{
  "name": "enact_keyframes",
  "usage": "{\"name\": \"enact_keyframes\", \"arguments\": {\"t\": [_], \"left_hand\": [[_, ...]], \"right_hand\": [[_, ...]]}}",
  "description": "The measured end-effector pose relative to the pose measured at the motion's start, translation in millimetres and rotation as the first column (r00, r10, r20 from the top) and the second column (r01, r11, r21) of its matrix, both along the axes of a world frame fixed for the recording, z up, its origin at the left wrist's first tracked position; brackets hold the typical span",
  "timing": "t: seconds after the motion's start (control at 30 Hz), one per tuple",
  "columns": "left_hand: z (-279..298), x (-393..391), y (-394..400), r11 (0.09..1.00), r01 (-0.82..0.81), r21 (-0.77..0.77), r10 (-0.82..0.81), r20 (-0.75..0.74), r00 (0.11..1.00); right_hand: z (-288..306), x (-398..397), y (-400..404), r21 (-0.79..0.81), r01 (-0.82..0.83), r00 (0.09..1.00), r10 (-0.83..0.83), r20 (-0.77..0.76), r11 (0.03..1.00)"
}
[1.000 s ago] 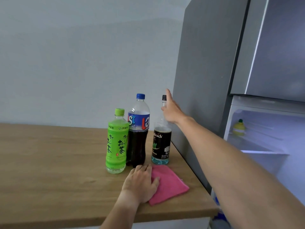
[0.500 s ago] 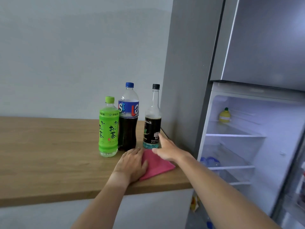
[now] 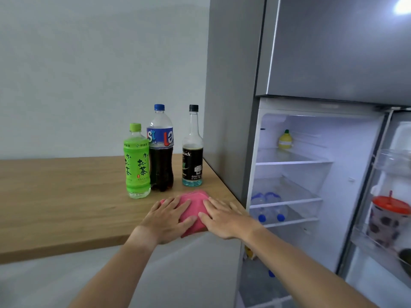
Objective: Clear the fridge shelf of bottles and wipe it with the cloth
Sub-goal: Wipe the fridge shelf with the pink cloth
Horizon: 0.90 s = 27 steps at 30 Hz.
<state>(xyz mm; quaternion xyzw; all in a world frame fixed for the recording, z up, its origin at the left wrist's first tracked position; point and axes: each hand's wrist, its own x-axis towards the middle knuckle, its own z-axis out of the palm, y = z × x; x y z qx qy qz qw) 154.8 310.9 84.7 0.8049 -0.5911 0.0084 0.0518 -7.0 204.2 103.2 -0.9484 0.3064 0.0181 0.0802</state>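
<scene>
Three bottles stand on the wooden counter (image 3: 55,196): a green tea bottle (image 3: 136,161), a dark cola bottle (image 3: 160,150) with a blue cap, and a clear black-labelled bottle (image 3: 192,150). In front of them lies a pink cloth (image 3: 195,203) at the counter's right corner. My left hand (image 3: 166,218) rests flat on the cloth's left side, and my right hand (image 3: 222,216) rests flat on its right side. The fridge's upper shelf (image 3: 293,161) holds only a small yellow lemon-shaped bottle (image 3: 285,140).
The grey fridge (image 3: 233,85) stands directly right of the counter with its lower door (image 3: 395,196) swung open. Water bottles (image 3: 266,207) lie on a lower shelf. A lidded cup (image 3: 388,218) sits in the door rack.
My right hand came down from the black-labelled bottle's neck and now lies on the cloth beside my left hand. The view turned right toward the fridge interior.
</scene>
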Motion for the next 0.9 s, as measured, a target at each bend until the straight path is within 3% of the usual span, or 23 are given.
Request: {"name": "enact_keyframes", "arguments": {"t": [0.17,0.3,0.4,0.47,0.57,0.67,0.8,0.9], "left_hand": [[-6.3,-5.9,10.9,0.993,0.109,-0.045,-0.100,0.159,0.982],[-13.4,-12.3,12.4,0.989,0.112,-0.093,-0.092,0.199,0.976],[-6.8,-18.2,17.4,0.979,0.178,-0.097,-0.163,0.149,0.975],[-2.0,-28.1,17.0,0.968,0.226,-0.107,-0.210,0.140,0.967],[-7.2,-48.3,5.5,0.960,0.248,-0.132,-0.225,0.162,0.961],[-21.5,-68.9,-7.7,0.944,0.227,-0.241,-0.184,0.189,0.964],[-34.6,-89.4,-26.3,0.888,0.327,-0.323,-0.198,0.373,0.907],[-36.7,-112.3,-43.1,0.762,0.492,-0.420,-0.255,0.503,0.826]], "right_hand": [[0.6,-14.3,8.1,-0.340,-0.122,0.991,0.100,-0.084,0.933],[-12.6,-15.9,3.2,-0.384,-0.104,0.993,0.120,0.016,0.918],[-21.0,-32.9,8.0,-0.441,-0.092,0.966,0.188,0.178,0.893],[-24.7,-45.9,8.5,-0.395,-0.084,0.946,0.198,0.258,0.915],[-28.1,-63.1,0.5,-0.131,-0.027,0.923,0.075,0.378,0.991],[-31.2,-79.4,-8.3,0.085,-0.009,0.909,-0.027,0.416,0.996],[-30.2,-106.3,-20.7,0.104,0.035,0.890,-0.078,0.448,0.994],[-30.7,-137.7,-30.7,0.090,0.032,0.891,-0.070,0.449,0.995]]}}
